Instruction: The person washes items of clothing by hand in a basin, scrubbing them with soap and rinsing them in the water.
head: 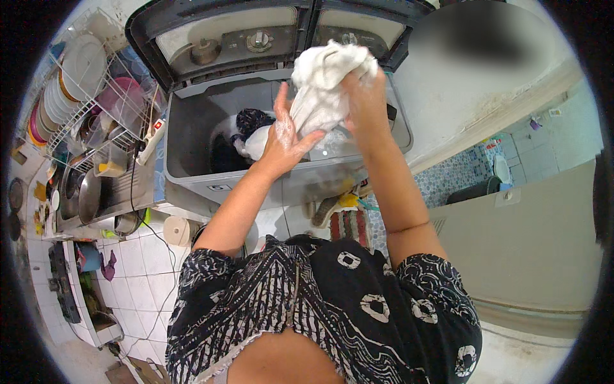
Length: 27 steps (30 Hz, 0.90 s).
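Note:
My right hand [362,105] grips a wet, soapy white cloth [326,81], lifted over the right part of a grey twin-tub washing machine [192,180]. Suds cover my left hand [288,144], which is spread with thumb and fingers apart against the cloth's lower left side; whether it grips the cloth I cannot tell. In the left tub, below and left of that hand, lie a dark patterned cloth [253,121] and a white cloth [258,143]. Both lids of the machine stand raised at the back.
A wire dish rack [108,101] with plates and plastic containers stands left of the machine, beside a power strip [151,141]. Its black cord hangs to the tiled floor. A striped mat [350,225] lies below the machine, and a wall and doorway are at the right.

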### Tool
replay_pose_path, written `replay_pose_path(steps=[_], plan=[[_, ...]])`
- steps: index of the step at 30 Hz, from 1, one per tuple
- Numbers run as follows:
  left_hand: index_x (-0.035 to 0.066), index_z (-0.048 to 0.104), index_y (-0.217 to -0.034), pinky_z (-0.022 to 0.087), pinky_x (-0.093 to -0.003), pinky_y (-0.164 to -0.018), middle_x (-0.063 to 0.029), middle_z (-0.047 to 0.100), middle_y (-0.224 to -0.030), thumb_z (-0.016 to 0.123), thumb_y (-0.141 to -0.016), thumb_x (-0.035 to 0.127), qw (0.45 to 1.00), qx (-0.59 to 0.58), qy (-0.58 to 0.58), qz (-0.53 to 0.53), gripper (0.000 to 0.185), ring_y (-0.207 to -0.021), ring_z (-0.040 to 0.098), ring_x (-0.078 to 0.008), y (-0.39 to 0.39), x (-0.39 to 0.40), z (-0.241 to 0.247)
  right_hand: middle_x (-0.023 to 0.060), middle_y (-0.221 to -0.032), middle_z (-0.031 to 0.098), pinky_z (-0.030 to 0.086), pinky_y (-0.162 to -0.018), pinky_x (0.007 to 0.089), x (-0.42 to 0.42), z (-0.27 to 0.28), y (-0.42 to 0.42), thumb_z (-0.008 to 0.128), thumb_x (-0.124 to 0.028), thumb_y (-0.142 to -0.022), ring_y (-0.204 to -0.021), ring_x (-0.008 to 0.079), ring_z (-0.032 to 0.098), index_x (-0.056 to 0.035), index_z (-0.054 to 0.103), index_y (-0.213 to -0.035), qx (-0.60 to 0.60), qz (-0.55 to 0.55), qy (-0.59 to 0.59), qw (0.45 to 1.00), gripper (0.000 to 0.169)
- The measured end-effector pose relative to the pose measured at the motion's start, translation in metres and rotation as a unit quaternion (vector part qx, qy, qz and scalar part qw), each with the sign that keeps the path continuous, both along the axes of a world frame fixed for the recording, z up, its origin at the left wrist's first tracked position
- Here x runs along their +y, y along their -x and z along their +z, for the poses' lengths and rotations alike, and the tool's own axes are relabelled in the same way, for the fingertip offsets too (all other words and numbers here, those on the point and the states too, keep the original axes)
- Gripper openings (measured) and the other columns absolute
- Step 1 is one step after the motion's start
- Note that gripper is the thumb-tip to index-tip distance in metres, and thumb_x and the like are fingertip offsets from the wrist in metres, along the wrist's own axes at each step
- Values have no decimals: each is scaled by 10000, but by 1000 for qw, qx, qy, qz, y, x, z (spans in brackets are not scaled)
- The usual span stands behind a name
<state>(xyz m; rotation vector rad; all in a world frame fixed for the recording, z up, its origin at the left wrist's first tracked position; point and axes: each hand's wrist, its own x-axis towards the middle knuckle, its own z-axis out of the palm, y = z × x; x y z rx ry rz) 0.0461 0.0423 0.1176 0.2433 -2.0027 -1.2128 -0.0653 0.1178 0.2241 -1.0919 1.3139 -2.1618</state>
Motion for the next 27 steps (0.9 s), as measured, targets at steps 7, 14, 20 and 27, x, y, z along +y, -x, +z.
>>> replay_pose_path(steps=[7, 14, 20, 27], plan=[[-30, 244, -1337, 390, -393, -931, -312, 496, -1159, 589, -837, 337, 949, -308, -56, -28, 710, -1100, 508, -374, 36, 30, -55, 222, -1204, 520, 379, -961, 399, -41, -185, 150, 666, -470, -754, -1112, 316, 517, -23, 476, -1228, 340, -63, -371, 862, 679], [-74, 491, -1109, 458, -435, -814, -315, 560, -992, 549, -838, 342, 952, -271, 105, 95, 500, -946, 555, -413, 23, 31, -84, 243, -1296, 426, 354, -989, 427, -62, -194, 142, 555, -582, -772, -1183, 389, 435, -74, 460, -1284, 258, -31, -546, 796, 727], [-93, 445, -1169, 459, -456, -783, -326, 561, -933, 532, -830, 241, 956, -255, 117, 81, 484, -886, 554, -446, 30, 28, -87, 209, -1054, 551, 443, -850, 447, -66, -197, 85, 676, -244, -694, -990, 395, 531, -65, 567, -1088, 487, -23, -382, 785, 446], [-26, 57, -1387, 394, -488, -899, -348, 487, -1103, 493, -807, 134, 931, -362, -22, 37, 743, -1035, 490, -466, 42, 6, -100, 193, -1084, 520, 451, -822, 446, -85, -188, 80, 600, -87, -708, -1022, 344, 498, -160, 523, -1144, 421, -296, -257, 818, 448]])
